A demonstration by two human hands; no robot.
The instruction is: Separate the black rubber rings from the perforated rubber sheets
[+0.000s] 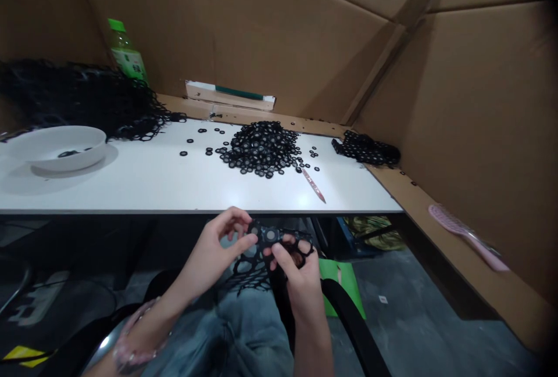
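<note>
White bowl [56, 159] with black rings [68, 154] inside

1. Legible text: none. No word, brand or number can be read in this view.
2. Green-capped plastic bottle [124, 51], far left: it carries a pale label [129, 62] with dark printing and green marks. The characters are too small to read.
3. White card [231, 95], against the far cardboard wall: it bears a dark green stripe, with no readable text.
4. Dark floor mat [39, 313], near left: it has a white printed shape [39, 298], partly seen, and cannot be read.
5. Yellow patch [24, 356], near left corner: no legible marking.
6. Small white tag [382, 299], on the floor, near right: too small to read.
</note>
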